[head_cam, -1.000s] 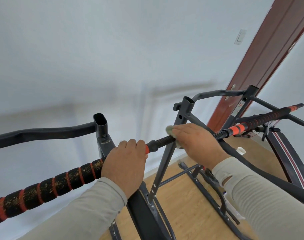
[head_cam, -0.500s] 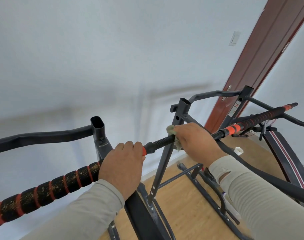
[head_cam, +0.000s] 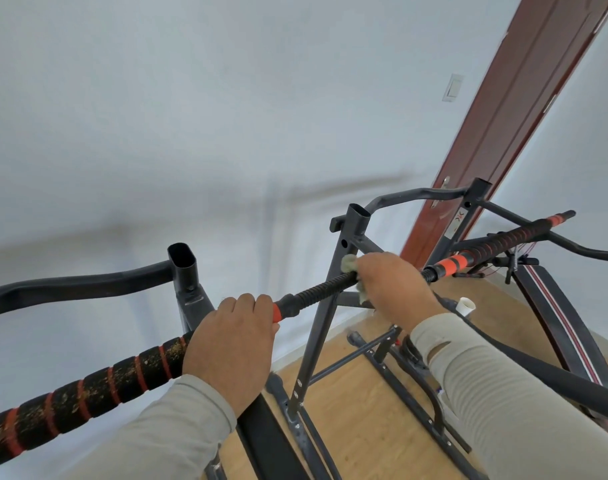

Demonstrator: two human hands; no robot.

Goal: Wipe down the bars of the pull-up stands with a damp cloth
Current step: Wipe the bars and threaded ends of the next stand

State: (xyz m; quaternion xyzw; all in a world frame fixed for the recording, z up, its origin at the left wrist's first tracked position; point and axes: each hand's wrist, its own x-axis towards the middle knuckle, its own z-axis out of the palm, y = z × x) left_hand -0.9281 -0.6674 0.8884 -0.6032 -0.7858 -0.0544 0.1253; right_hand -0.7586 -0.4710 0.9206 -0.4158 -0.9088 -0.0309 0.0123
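Behind everything, a pale blank wall [head_cam: 191,116] is filling most of the view, with a reddish-brown door [head_cam: 524,109] at right and a wooden floor [head_cam: 361,427] showing below. Dark tubular steel pull-up stands [head_cam: 333,303] are rising from that floor, uprights open-topped. Across them a long bar [head_cam: 316,294] is running from lower left to upper right, foam-wrapped in black with orange bands, ribbed bare in the middle. Gripping the foam end, the left hand [head_cam: 230,351] is curling round it. Wrapping the ribbed middle, the right hand [head_cam: 396,289] is clutching a greyish-green cloth [head_cam: 349,264] against the bar.
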